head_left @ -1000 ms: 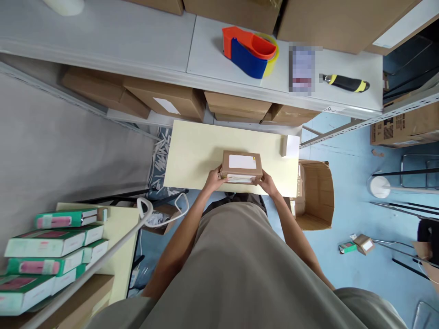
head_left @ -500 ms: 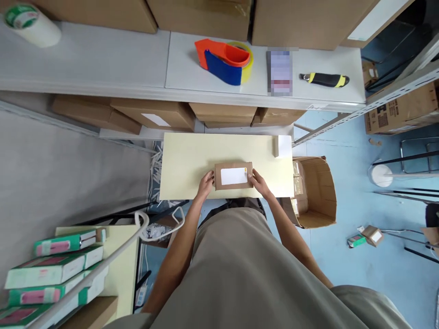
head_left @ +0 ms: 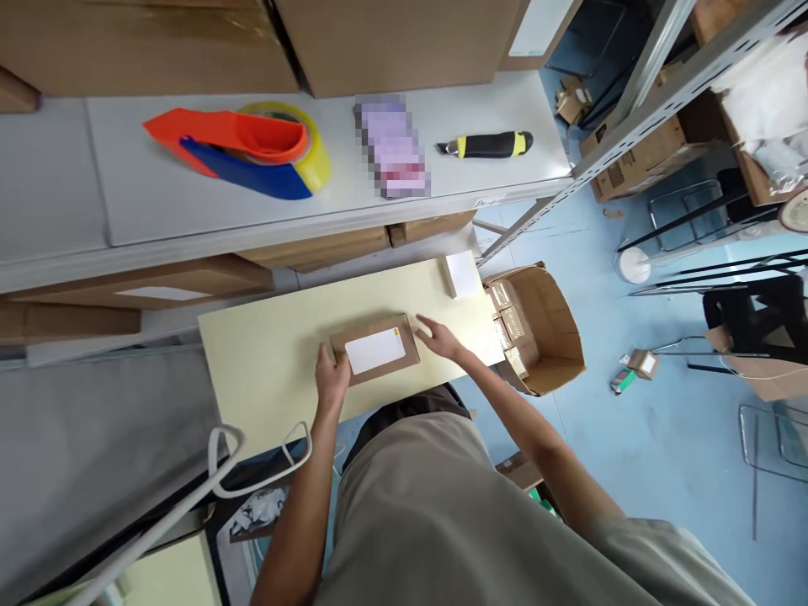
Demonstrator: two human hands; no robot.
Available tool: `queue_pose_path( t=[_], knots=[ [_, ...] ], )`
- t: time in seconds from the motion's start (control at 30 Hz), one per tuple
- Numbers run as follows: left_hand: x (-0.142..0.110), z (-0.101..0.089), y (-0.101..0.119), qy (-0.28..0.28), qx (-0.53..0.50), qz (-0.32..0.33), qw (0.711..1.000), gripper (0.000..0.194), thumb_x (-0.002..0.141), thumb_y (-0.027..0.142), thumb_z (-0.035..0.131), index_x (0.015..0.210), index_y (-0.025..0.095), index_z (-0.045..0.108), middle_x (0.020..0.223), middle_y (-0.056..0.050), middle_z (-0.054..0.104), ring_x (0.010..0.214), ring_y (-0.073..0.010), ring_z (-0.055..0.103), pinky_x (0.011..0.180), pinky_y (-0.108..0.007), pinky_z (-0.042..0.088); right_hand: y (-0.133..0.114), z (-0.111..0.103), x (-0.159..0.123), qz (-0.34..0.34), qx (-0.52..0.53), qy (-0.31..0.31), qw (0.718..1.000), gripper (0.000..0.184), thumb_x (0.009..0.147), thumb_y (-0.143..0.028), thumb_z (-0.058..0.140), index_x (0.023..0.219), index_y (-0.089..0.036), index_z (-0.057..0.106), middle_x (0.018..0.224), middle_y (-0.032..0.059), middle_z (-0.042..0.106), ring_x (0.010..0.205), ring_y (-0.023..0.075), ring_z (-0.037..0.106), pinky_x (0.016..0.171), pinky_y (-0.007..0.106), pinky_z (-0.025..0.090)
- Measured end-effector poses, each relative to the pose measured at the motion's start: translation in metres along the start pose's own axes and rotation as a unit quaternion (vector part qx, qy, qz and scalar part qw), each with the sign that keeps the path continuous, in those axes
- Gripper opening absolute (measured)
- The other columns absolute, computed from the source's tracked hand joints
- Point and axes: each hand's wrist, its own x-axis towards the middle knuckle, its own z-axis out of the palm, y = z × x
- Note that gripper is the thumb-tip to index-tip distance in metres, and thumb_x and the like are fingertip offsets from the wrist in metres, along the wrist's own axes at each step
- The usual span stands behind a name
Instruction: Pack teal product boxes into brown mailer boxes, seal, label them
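A small brown cardboard box (head_left: 404,362) with a white label (head_left: 374,350) on top lies on the pale yellow table (head_left: 265,353). At the box's left end is my left hand (head_left: 332,377), its thumb on the top near the label and its fingers along the side, gripping it. My right hand (head_left: 438,338) is off the box, a short way to the right of it. Its fingers are apart, pointing left, and nothing is in them. Beyond the right hand, a white block-shaped stack (head_left: 463,274) sits at the table's far right corner.
On the shelf (head_left: 252,223) ahead lie a tape dispenser (head_left: 246,156), a blurred-out flat item (head_left: 392,147) and a utility knife (head_left: 492,145). An open carton (head_left: 555,337) holding small taped boxes stands right of the table. A white bent rail (head_left: 170,513) juts in at lower left.
My right hand has let go of the box's right end and moved away from it. My left hand stays at the left end. The view has turned and shifted to the right.
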Motion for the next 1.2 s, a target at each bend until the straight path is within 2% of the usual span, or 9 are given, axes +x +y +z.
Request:
queue_pose_path(
  t=[0.07,0.13,0.23,0.3,0.43,0.63,0.93,1.07,1.2],
  knots=[
    [0.002,0.008,0.021,0.054,0.036,0.042,0.997,0.079,0.089,0.024,0.064,0.165,0.008,0.047,0.172,-0.024,0.049,0.165,-0.0361,0.041,0.137,-0.051,0.033,0.002,-0.043,0.023,-0.036,-0.081,0.084,0.992,0.066,0.112,-0.053,0.051,0.165,-0.014,0.055,0.168,0.0164,0.056,0.157,0.0314,0.054,0.134,0.046,0.042],
    [0.003,0.018,0.049,0.047,0.050,0.097,0.993,0.082,0.094,0.023,0.061,0.171,0.009,0.039,0.179,-0.023,0.038,0.169,-0.0347,0.034,0.139,-0.051,0.029,0.005,-0.089,0.052,-0.039,-0.171,0.138,0.975,0.063,0.112,-0.042,0.052,0.167,-0.013,0.052,0.172,0.0168,0.050,0.162,0.0321,0.047,0.137,0.052,0.037],
    [0.004,0.039,0.088,-0.020,0.053,0.165,0.985,0.077,0.100,0.022,0.057,0.174,0.017,0.036,0.179,-0.018,0.039,0.169,-0.0331,0.033,0.139,-0.053,0.031,0.011,-0.139,0.093,-0.024,-0.271,0.122,0.954,0.071,0.106,-0.032,0.060,0.172,-0.012,0.042,0.181,0.0162,0.036,0.170,0.0342,0.033,0.139,0.057,0.032],
    [0.004,0.054,0.108,-0.065,0.047,0.195,0.978,0.074,0.103,0.022,0.054,0.175,0.019,0.036,0.178,-0.017,0.041,0.170,-0.0326,0.031,0.138,-0.054,0.034,0.016,-0.154,0.113,-0.025,-0.310,0.074,0.948,0.076,0.103,-0.028,0.065,0.174,-0.013,0.040,0.183,0.0147,0.030,0.171,0.0340,0.029,0.139,0.056,0.032],
    [0.003,0.074,0.128,-0.122,0.034,0.233,0.964,0.071,0.108,0.024,0.051,0.176,0.021,0.032,0.177,-0.015,0.043,0.170,-0.0317,0.030,0.138,-0.054,0.033,0.025,-0.149,0.127,-0.023,-0.341,0.012,0.940,0.072,0.105,-0.023,0.060,0.173,-0.011,0.040,0.183,0.0158,0.028,0.172,0.0329,0.027,0.138,0.054,0.033],
    [-0.007,0.084,0.129,-0.156,0.030,0.232,0.960,0.070,0.110,0.025,0.048,0.177,0.023,0.030,0.178,-0.013,0.043,0.170,-0.0301,0.032,0.139,-0.052,0.033,0.032,-0.136,0.114,-0.044,-0.338,0.062,0.938,0.067,0.109,-0.024,0.054,0.173,-0.014,0.040,0.182,0.0154,0.034,0.173,0.0294,0.025,0.139,0.053,0.031],
    [-0.007,0.089,0.134,-0.213,0.044,0.218,0.951,0.067,0.109,0.027,0.046,0.175,0.021,0.034,0.178,-0.013,0.044,0.170,-0.0282,0.032,0.138,-0.053,0.034,0.012,-0.164,0.100,-0.061,-0.371,0.094,0.922,0.036,0.116,-0.025,0.045,0.136,-0.017,0.074,0.148,0.0179,0.068,0.134,0.0339,0.064,0.119,0.051,0.048],
    [0.000,0.093,0.142,-0.229,0.049,0.223,0.946,0.068,0.109,0.028,0.046,0.175,0.020,0.034,0.178,-0.013,0.043,0.170,-0.0286,0.032,0.138,-0.054,0.034,-0.001,-0.179,0.098,-0.081,-0.392,0.076,0.913,0.038,0.116,-0.023,0.043,0.136,-0.019,0.075,0.153,0.0164,0.065,0.142,0.0337,0.057,0.125,0.053,0.042],
    [0.005,0.098,0.146,-0.242,0.060,0.235,0.940,0.068,0.109,0.027,0.046,0.175,0.019,0.034,0.178,-0.014,0.043,0.170,-0.0297,0.032,0.139,-0.054,0.033,-0.003,-0.176,0.093,-0.084,-0.382,0.090,0.916,0.046,0.116,-0.026,0.047,0.159,-0.014,0.058,0.170,0.0192,0.051,0.158,0.0338,0.046,0.132,0.053,0.036]
  ],
)
